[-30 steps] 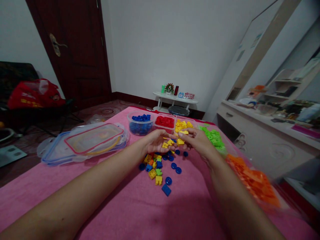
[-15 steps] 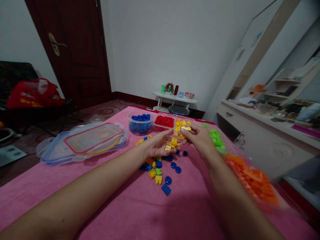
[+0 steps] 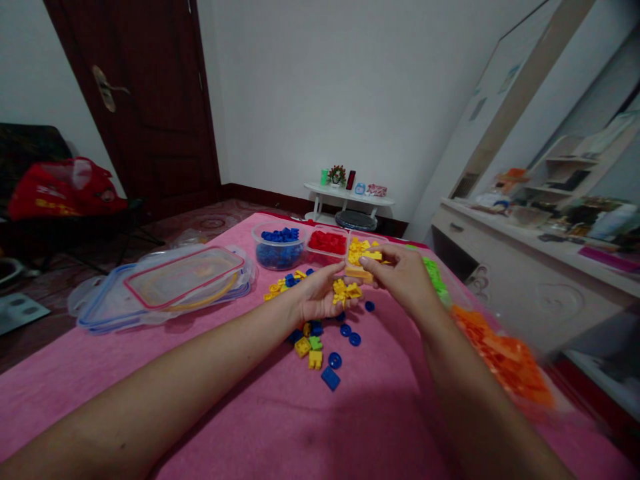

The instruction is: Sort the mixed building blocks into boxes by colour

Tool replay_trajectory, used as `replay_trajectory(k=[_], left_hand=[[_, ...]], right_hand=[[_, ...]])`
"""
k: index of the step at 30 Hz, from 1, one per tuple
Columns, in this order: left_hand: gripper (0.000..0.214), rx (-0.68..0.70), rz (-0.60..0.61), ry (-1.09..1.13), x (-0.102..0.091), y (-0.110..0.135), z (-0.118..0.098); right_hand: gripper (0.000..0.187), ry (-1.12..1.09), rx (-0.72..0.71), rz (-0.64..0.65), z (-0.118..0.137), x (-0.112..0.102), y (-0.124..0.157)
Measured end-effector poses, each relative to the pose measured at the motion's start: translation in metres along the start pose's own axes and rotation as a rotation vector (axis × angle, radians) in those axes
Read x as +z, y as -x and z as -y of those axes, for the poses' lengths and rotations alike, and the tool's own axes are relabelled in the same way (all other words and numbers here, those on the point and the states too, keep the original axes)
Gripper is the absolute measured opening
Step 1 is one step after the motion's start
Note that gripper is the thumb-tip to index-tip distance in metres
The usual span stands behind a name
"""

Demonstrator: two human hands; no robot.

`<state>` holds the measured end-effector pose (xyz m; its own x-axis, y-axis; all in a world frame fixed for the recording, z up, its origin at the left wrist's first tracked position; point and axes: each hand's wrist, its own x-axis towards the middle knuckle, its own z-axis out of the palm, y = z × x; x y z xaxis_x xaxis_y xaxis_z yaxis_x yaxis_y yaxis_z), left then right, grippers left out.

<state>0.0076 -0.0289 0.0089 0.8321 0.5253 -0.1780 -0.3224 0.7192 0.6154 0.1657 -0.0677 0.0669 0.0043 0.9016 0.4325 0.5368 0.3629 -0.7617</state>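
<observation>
My left hand (image 3: 320,297) lies palm up over the pink cloth, cupping several small yellow bricks (image 3: 345,290). Just right of it, my right hand (image 3: 405,280) pinches a yellow brick (image 3: 373,255) at the rim of the tub of yellow bricks (image 3: 361,252). Under and in front of my hands lies a loose pile of mixed bricks (image 3: 313,343) in yellow, blue, green and orange, with blue round pieces (image 3: 347,333) among them.
At the back stand a round tub of blue bricks (image 3: 279,245) and a tub of red bricks (image 3: 327,242). Green bricks (image 3: 436,277) and orange bricks (image 3: 505,360) lie along the right. Stacked clear lids (image 3: 170,283) sit on the left. A dresser (image 3: 530,280) flanks the right side.
Both hands moved up and back toward the yellow tub. My right hand lifted its yellow brick to the tub's rim, and my left hand uncovered several yellow and blue bricks behind it.
</observation>
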Motion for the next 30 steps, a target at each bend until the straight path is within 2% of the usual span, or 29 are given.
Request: replay_trajectory(k=[3,6,9,14,18,20,23,26,30], left_hand=[[0.030,0.040,-0.086,0.015,-0.001,0.000,-0.001],[0.022,0.050,-0.174,0.027,-0.001,-0.001,-0.003],[0.020,0.035,-0.312,-0.003,0.002,-0.009,-0.007],[0.019,0.083,-0.437,-0.176,0.026,-0.057,-0.031],[0.022,0.298,-0.459,-0.359,0.050,-0.099,-0.064],[0.038,0.388,-0.443,-0.530,0.055,-0.109,-0.076],[0.052,0.486,-0.430,-0.818,0.050,-0.108,-0.081],[0.042,0.555,-0.363,-1.072,0.039,-0.093,-0.074],[0.026,0.544,-0.258,-1.370,0.020,-0.056,-0.062]], right_hand=[[0.031,0.031,0.009,-0.095,-0.009,-0.011,-0.005],[0.036,-0.085,0.043,-0.238,-0.012,-0.021,-0.008],[0.037,-0.219,0.075,-0.371,-0.011,-0.031,-0.009],[0.031,-0.297,0.015,-0.461,-0.009,-0.041,-0.009],[0.028,-0.298,-0.005,-0.485,-0.008,-0.041,-0.009],[0.029,-0.304,-0.010,-0.483,-0.009,-0.040,-0.009],[0.032,-0.330,0.000,-0.449,-0.011,-0.035,-0.010],[0.035,-0.294,0.035,-0.346,-0.017,-0.027,-0.011],[0.031,-0.085,0.030,-0.131,-0.029,-0.012,-0.011]])
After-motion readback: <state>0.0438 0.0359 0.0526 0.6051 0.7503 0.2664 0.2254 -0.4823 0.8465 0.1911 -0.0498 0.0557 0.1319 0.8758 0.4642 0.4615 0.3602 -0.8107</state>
